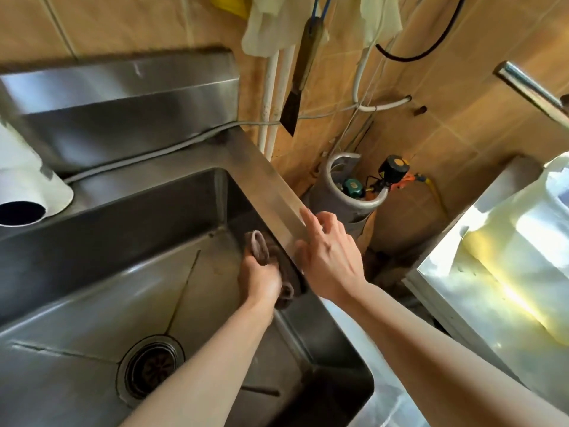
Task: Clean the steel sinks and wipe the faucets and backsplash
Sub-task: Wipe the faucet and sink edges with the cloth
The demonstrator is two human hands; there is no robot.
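A deep steel sink (123, 272) fills the lower left, with a round drain (151, 368) in its floor. My left hand (260, 277) is down inside the basin and grips a brown cloth (261, 246), pressing it against the sink's right inner wall. My right hand (331, 257) rests on the sink's right rim (271, 186) with its fingers spread and the index finger straight. A steel backsplash (123, 97) rises behind the sink. No faucet is in view.
A white pipe opening (24, 208) sits on the rim at the far left. A scraper (298, 78) and pale cloths (271, 26) hang on the tiled wall. A gas cylinder (354, 192) stands in the gap. A steel counter (492, 288) lies right.
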